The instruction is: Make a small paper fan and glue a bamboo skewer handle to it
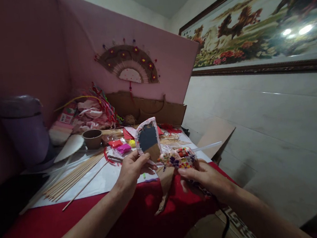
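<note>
My left hand [135, 165] pinches the lower edge of a small curved cardboard piece [147, 139]. Pale patterned fabric is folded over its rim, and its middle is dark grey and brown. In my right hand [202, 175] is a hot glue gun [178, 158] covered in colourful flower patterns, its nozzle pointing left, close to the piece's lower edge. A clear glue stick [210, 145] juts from its back, and a black cord [224, 222] hangs below the grip. Whether the nozzle touches the piece I cannot tell.
Thin wooden sticks [73, 177] lie on white paper over a red cloth [59, 226]. Behind them are a brown bowl [92, 138], a magenta packet [123, 149] and a fabric pile [89, 113]. A purple bin [26, 130] stands left; a decorated fan [129, 61] hangs on the pink board.
</note>
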A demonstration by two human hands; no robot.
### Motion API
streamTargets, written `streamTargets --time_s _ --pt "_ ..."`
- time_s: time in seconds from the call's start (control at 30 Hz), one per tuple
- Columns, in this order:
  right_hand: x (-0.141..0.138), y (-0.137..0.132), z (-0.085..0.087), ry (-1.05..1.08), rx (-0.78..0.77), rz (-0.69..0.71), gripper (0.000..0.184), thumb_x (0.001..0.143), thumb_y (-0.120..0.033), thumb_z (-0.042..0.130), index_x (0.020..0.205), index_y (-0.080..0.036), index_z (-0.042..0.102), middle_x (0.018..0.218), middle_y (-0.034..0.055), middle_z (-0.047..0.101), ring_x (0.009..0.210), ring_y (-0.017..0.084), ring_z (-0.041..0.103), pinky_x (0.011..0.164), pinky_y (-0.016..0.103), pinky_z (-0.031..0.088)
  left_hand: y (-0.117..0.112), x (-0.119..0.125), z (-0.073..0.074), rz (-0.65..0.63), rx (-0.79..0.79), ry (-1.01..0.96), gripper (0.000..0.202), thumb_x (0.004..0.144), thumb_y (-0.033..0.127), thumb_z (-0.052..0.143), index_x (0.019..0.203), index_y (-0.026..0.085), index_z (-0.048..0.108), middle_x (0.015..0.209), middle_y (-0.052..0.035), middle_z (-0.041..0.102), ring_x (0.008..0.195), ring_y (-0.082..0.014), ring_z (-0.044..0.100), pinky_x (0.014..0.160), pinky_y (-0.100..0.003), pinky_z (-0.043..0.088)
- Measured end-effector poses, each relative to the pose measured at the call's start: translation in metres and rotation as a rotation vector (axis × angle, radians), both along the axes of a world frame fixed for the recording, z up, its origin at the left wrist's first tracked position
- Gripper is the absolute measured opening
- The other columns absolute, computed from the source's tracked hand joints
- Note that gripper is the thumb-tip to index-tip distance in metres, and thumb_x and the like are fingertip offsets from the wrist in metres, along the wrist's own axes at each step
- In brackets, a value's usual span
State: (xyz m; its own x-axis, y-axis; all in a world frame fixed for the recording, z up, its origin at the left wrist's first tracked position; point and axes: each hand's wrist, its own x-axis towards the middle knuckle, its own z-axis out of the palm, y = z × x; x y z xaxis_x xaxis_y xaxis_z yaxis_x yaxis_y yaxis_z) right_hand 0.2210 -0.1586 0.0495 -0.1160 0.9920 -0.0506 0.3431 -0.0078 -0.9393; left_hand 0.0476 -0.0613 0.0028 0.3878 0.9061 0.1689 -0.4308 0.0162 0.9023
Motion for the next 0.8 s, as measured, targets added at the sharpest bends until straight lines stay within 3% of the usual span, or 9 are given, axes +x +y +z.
streamTargets --time_s 0.27,0.6,0.8 --pt "0.001 0.002 -0.007 -0.036 -0.039 0.009 0.042 0.079 -0.042 0.05 0.053 -0.011 0.06 0.043 0.0003 0.049 0.029 0.004 0.035 0.027 0.017 0.025 -0.001 0.001 0.001 0.002 0.0 -0.018 0.018 0.069 0.028 0.064 0.069 0.015 0.052 0.058 -0.005 0.066 0.052 -0.0163 0.062 0.051 -0.027 0.048" --pt "0.0 0.002 0.001 -0.062 -0.117 0.005 0.038 0.079 -0.04 0.048 0.054 -0.013 0.055 0.04 -0.0008 0.047 0.03 0.005 0.035 0.028 0.017 0.026 -0.003 0.0 0.002 0.013 0.029 0.01 0.019 0.071 0.03 0.063 0.069 0.015 0.052 0.058 -0.0028 0.065 0.054 -0.0149 0.062 0.052 -0.026 0.049" --pt "0.0 0.001 0.004 -0.084 -0.088 -0.037 0.039 0.079 -0.037 0.047 0.047 -0.016 0.046 0.036 -0.0017 0.042 0.029 0.006 0.034 0.029 0.019 0.022 -0.005 0.0 0.003 0.012 0.04 0.01 0.019 0.072 0.029 0.063 0.067 0.015 0.051 0.059 -0.0027 0.065 0.054 -0.0143 0.061 0.052 -0.026 0.049"
